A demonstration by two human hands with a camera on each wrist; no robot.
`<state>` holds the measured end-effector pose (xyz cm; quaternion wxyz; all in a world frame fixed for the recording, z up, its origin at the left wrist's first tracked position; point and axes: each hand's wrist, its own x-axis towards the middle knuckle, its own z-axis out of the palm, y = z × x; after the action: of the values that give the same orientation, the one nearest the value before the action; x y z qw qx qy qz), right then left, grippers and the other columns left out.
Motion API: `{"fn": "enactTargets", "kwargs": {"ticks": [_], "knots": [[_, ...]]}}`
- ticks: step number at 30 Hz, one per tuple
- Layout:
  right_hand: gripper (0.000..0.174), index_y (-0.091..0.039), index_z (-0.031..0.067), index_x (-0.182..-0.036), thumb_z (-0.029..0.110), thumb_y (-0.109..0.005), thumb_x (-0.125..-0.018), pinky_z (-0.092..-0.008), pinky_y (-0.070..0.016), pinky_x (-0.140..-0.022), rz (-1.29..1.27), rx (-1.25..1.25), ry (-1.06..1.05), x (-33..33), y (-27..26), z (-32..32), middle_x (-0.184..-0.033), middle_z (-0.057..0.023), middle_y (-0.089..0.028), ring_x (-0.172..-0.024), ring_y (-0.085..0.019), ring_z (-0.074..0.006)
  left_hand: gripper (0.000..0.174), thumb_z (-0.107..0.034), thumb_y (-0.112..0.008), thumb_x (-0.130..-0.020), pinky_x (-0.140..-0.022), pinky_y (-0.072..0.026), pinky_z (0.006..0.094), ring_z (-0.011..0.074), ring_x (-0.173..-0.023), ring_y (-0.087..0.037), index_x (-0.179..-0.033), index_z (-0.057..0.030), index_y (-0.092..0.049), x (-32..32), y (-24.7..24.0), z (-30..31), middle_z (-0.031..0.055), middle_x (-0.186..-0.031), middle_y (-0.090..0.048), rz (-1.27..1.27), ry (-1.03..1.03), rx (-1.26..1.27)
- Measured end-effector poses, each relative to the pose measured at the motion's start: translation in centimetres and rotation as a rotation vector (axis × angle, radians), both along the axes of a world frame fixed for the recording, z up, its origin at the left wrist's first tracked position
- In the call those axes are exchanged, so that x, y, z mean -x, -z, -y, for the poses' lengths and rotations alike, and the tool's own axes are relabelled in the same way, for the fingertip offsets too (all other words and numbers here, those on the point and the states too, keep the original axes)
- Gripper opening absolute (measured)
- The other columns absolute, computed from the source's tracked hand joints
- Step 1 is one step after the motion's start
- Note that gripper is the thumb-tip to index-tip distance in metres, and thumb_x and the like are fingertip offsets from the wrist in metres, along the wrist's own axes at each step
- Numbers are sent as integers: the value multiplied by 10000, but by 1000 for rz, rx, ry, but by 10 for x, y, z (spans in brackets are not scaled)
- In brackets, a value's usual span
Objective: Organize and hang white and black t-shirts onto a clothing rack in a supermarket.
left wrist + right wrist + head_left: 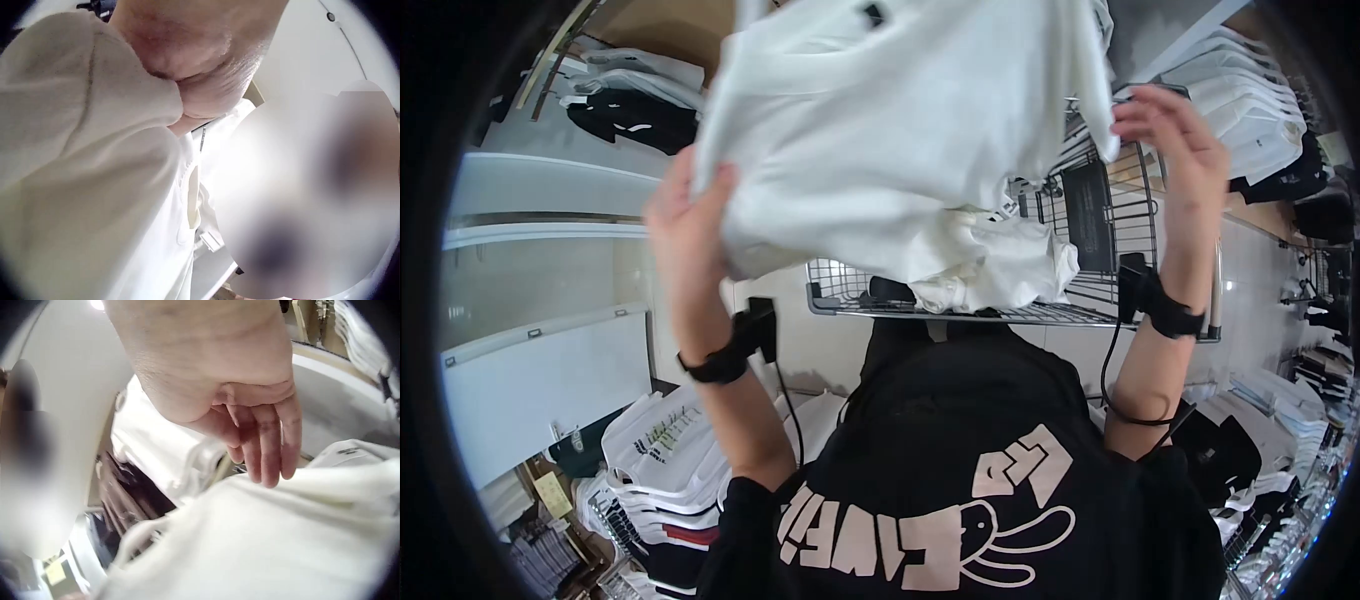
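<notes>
A white shirt (880,140) with a dark neck label hangs spread out in front of me. My left hand (688,220) grips its left side, thumb lying over the fabric; in the left wrist view the fingers are hidden behind the cloth (87,194). At the shirt's right edge is my right hand (1185,140), fingers loosely extended close to the sleeve. In the right wrist view that hand (250,419) has fairly straight fingers hanging over the white fabric (300,537) and holds nothing. Below the shirt, a crumpled white garment (1005,260) lies on the wire cart.
A wire shopping cart (970,318) stands right before me. Racks of white shirts (1245,100) are at the upper right, with more hanging shirts (665,470) at the lower left. A black shirt (625,118) hangs at the upper left. White shelving (550,390) runs along the left.
</notes>
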<state>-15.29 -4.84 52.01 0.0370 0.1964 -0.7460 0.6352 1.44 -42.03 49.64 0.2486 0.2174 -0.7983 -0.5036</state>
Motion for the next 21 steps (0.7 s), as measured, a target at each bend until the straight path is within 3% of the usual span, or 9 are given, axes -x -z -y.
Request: {"fn": "enactTargets", "kwargs": {"ticks": [2, 4, 6, 10, 12, 14, 18, 20, 21], "knots": [[202, -648, -34, -1057, 44, -535, -909, -246, -529, -693, 122, -192, 7, 17, 57, -37, -848, -104, -681, -735, -647, -129, 227, -104, -630, -879, -736, -434, 232, 87, -800, -527, -1057, 38, -637, -27, 1, 5, 15, -872, -621, -60, -106, -89], [167, -651, -42, -993, 68, -557, -910, -247, -525, -610, 303, -304, 24, 20, 120, -58, -762, -91, -670, -660, -641, -125, 222, -107, -606, -898, -709, -412, 225, 85, -782, -492, -1040, 63, -619, -47, -2, -1, 4, -834, -579, -44, -192, 0], [167, -654, -44, -989, 72, -565, -908, -247, -524, -612, 373, -319, 16, 7, 144, -54, -769, -102, -673, -656, -643, -129, 188, -87, -604, -890, -694, -397, 223, 85, -758, -460, -1017, 53, -610, -66, -7, -14, -6, -807, -552, -28, -265, 123], [176, -654, -56, -973, 71, -556, -902, -258, -512, -600, 490, -360, 9, 12, 166, -52, -745, -112, -673, -639, -645, -149, 164, -73, -607, -881, -698, -396, 222, 87, -751, -456, -992, 47, -597, -88, 8, -31, -17, -797, -546, 150, -227, 160], [186, -655, -55, -962, 83, -554, -888, -272, -496, -590, 339, -456, -32, 27, 166, -42, -703, -111, -660, -627, -644, -157, 152, -71, -616, -863, -677, -398, 232, 88, -733, -450, -960, 42, -589, -104, 26, -29, -3, -775, -542, 311, -237, 89], [194, -651, -55, -958, 90, -554, -873, -287, -485, -581, 312, -492, -43, 41, 159, -29, -673, -133, -646, -610, -640, -189, 146, -70, -617, -851, -651, -404, 256, 100, -714, -449, -936, 42, -579, -119, 47, -32, 21, -748, -540, 474, -242, 213], [162, -644, -43, -916, 81, -550, -870, -348, -496, -583, 244, -528, -31, 62, 171, -7, -678, -184, -641, -610, -643, -285, 144, -79, -611, -840, -632, -410, 289, 122, -696, -451, -920, 35, -573, -134, 81, -63, 34, -715, -530, 568, -331, 118], [144, -641, -33, -909, 78, -566, -858, -402, -504, -608, -45, -617, -19, 64, 187, 2, -679, -191, -632, -636, -638, -341, 151, -69, -603, -832, -634, -424, 304, 126, -691, -467, -943, 28, -576, -154, 103, -65, 59, -710, -549, 646, -340, -5], [186, -641, -20, -998, 58, -612, -832, -350, -513, -704, -58, -728, -89, 61, 185, 10, -842, -176, -665, -778, -646, -330, 154, -67, -601, -831, -638, -432, 309, 132, -688, -478, -952, 26, -579, -161, 112, -69, 83, -713, -562, 646, -316, 19]]}}
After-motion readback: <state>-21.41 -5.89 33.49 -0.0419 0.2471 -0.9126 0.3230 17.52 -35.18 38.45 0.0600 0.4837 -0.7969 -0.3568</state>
